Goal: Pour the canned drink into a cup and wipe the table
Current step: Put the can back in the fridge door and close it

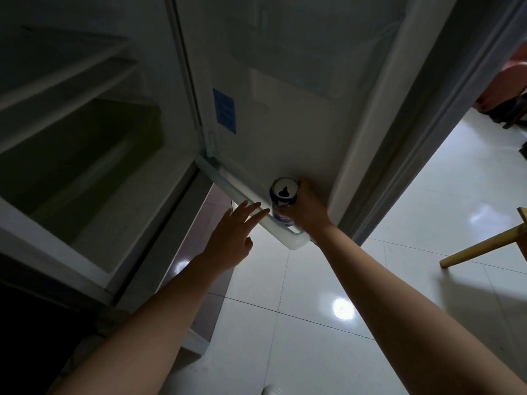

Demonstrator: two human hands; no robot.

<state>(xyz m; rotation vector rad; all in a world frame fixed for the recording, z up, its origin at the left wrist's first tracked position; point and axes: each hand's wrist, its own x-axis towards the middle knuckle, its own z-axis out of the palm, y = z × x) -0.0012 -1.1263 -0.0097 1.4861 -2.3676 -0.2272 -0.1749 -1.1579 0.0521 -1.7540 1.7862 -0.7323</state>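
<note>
At far left, the fridge (pixel 85 143) stands open, its shelves dim and their contents not discernible. Left hand (pixel 232 238) reaches toward the door shelf (pixel 248 199), fingers spread and straight, holding nothing. Just right of it, the right hand (pixel 306 208) is wrapped around the can (pixel 283 201), which sits upright in that shelf on the open fridge door (pixel 285 95). The can's top shows a dark opening. Assessment: task is at its start; the can is only being fetched. No cup or table is in view; pouring and wiping remain. At right, a wooden leg (pixel 482 246) stands on the tiled floor (pixel 313 323), well apart.
</note>
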